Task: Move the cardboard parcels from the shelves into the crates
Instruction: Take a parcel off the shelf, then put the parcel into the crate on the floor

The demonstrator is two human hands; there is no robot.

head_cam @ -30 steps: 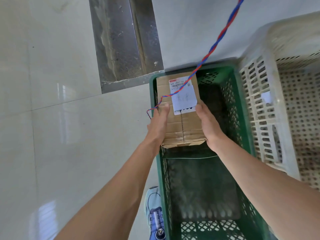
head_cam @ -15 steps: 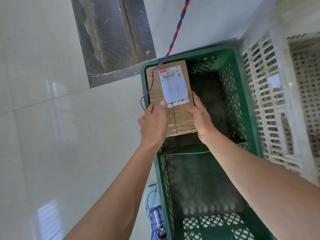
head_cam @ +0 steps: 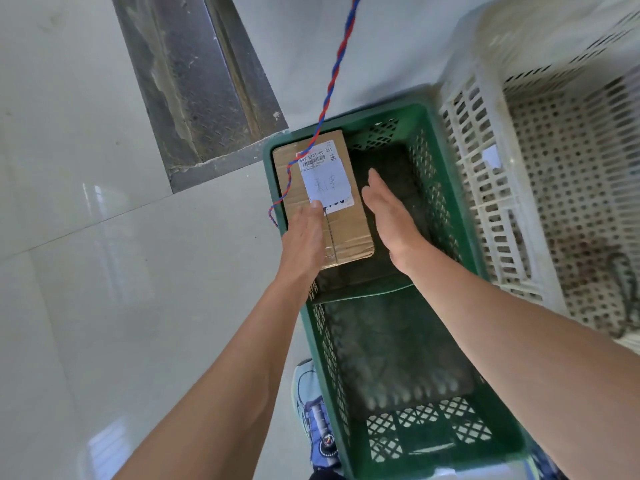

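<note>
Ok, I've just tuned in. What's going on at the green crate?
A person is loading a cardboard parcel. It lies in the far left corner of the green crate. The left hand appears to rest on its top with fingers straight, and the right hand is open beside it, not touching. A white crate stands on the right.

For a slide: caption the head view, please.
Left hand over cardboard parcel in green crate; right hand open beside it.
</note>
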